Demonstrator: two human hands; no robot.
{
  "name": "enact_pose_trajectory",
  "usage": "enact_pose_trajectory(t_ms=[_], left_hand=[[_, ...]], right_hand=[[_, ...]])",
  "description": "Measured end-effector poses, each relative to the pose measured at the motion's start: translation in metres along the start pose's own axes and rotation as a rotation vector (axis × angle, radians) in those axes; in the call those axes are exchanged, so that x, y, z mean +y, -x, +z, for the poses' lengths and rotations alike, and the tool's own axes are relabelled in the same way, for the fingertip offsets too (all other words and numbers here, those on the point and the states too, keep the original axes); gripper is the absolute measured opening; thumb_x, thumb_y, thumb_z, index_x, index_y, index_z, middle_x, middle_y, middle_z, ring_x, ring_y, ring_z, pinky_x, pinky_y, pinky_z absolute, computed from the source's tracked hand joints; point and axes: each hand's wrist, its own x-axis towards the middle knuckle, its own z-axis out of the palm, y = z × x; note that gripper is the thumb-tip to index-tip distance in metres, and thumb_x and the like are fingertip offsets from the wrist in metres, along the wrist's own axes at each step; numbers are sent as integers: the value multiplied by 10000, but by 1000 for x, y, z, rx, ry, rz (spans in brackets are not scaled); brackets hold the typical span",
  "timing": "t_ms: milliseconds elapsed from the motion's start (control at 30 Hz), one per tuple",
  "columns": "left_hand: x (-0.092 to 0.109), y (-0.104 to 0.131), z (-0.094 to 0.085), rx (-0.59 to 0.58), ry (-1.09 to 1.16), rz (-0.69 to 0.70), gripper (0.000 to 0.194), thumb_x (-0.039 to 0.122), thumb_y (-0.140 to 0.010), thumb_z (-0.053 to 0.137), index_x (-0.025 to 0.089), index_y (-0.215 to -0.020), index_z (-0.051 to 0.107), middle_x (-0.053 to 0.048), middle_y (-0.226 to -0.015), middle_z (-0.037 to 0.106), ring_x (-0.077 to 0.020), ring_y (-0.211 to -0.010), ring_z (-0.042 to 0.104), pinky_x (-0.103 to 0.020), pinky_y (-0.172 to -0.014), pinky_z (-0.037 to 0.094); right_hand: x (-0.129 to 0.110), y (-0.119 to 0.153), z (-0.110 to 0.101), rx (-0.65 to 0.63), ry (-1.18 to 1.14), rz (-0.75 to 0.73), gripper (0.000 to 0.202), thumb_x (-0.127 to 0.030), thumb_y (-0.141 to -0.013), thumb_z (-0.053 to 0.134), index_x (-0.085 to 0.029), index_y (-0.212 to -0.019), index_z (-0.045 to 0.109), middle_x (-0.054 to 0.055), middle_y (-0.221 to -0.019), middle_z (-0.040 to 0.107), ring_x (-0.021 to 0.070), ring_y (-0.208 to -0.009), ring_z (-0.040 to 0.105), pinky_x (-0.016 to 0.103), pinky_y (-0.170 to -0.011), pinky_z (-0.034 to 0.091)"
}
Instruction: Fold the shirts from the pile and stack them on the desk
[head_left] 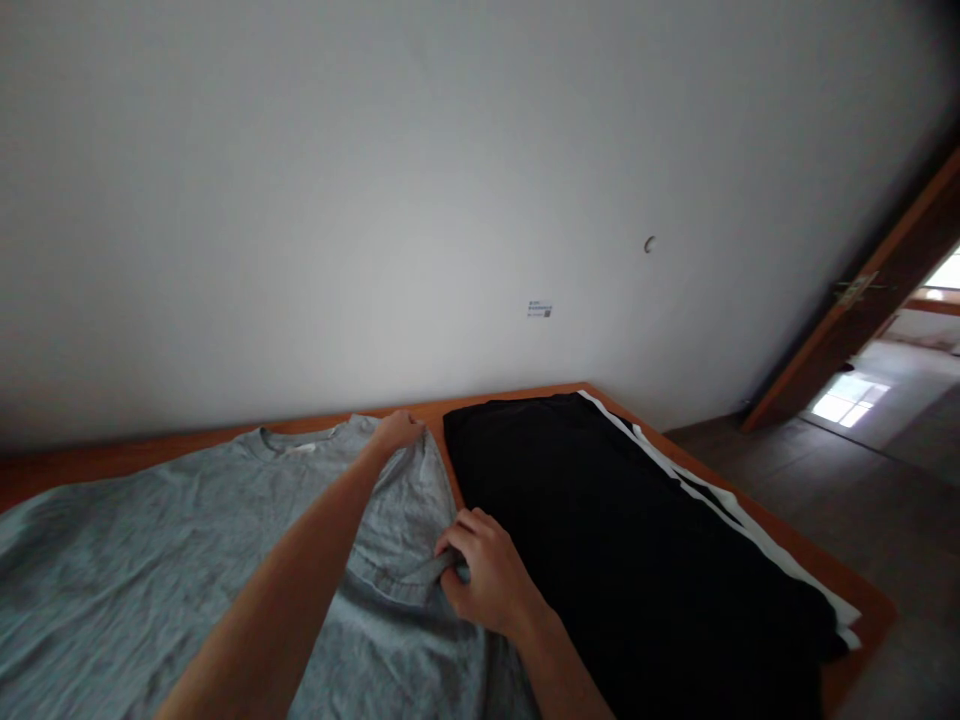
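A grey T-shirt (247,520) lies spread on the wooden table (90,455), its neckline toward the wall. One of its sleeves is folded inward over the body. Up near the shoulder, my left hand (399,430) is closed on the shirt's fabric by the folded edge; its fingertips are partly hidden. My right hand (487,570) pinches the hem of that sleeve between thumb and fingers, lower down and to the right. Right beside the shirt lies a folded black garment (600,520) with white stripes along its right edge.
Behind the table rises a plain wall (337,200) bearing a small printed sticker (539,309) and a small round mark (649,244). At the right stands a wooden door (855,300) beside a dark floor (825,480). The table's right edge runs along the black garment.
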Motion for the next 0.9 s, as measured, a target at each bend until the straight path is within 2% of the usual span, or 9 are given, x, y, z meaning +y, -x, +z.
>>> enact_pose_trajectory(t_ms=[100,200,333,433,500,567,633,767,900], left_hand=[[-4,-5,-4,61,38,-20,396,402,-931,638,181,-1258,598,-87,-1263,630,-242,-1080,645,-452,-899,567],[-14,1,-4,94,61,-15,388,435,-949,603,170,-1234,605,-89,-1209,658,-215,-1025,661,-447,-888,566],[-29,18,-2,80,21,35,416,585,-841,657,187,-954,699,-52,-935,746,-226,-915,697,-343,-821,528],[-33,27,-6,81,-12,81,290,514,-784,692,225,-805,702,-23,-810,755,-233,-887,703,-278,-762,488],[-33,31,-9,132,-17,82,273,446,-873,573,216,-935,704,-44,-919,771,-228,-941,698,-279,-789,480],[-33,36,-11,180,-17,75,350,405,-941,452,187,-1119,660,-85,-1050,763,-229,-1005,692,-291,-830,479],[-37,45,-12,186,-23,83,403,420,-945,447,167,-1216,607,-105,-1071,758,-242,-1030,692,-308,-862,483],[-62,78,-19,139,-39,130,457,457,-877,534,157,-1216,595,-105,-962,762,-286,-1000,705,-368,-891,504],[-100,123,-37,109,-7,176,413,352,-826,483,160,-1170,608,-92,-946,757,-273,-919,728,-387,-853,547]], right_hand=[[2,-2,0,47,-3,68,312,-32,-715,550,-228,-942,638,16,-950,622,194,-940,572,298,-843,441],[5,-3,0,60,42,124,343,-24,-749,555,-229,-1011,635,26,-994,622,200,-975,570,310,-877,443],[4,-2,0,12,86,87,337,-43,-739,621,-240,-1008,670,27,-1031,611,209,-1009,551,323,-906,438],[4,0,0,-6,90,32,261,-85,-755,675,-246,-959,700,20,-1012,607,205,-996,548,325,-898,435],[5,0,1,8,90,12,180,-126,-794,689,-239,-933,708,19,-988,614,200,-973,552,327,-882,435],[7,0,2,28,91,0,100,-168,-834,688,-231,-910,708,20,-967,623,196,-952,557,329,-867,435],[9,-1,3,40,94,-12,71,-186,-839,698,-227,-897,707,23,-964,626,196,-946,558,329,-865,434],[6,1,0,30,78,-73,220,-204,-778,756,-249,-987,706,25,-1042,617,205,-1003,551,339,-910,423],[-5,3,-4,20,58,-119,451,-420,-686,848,-260,-1075,684,39,-1104,596,235,-1035,538,386,-946,402]])
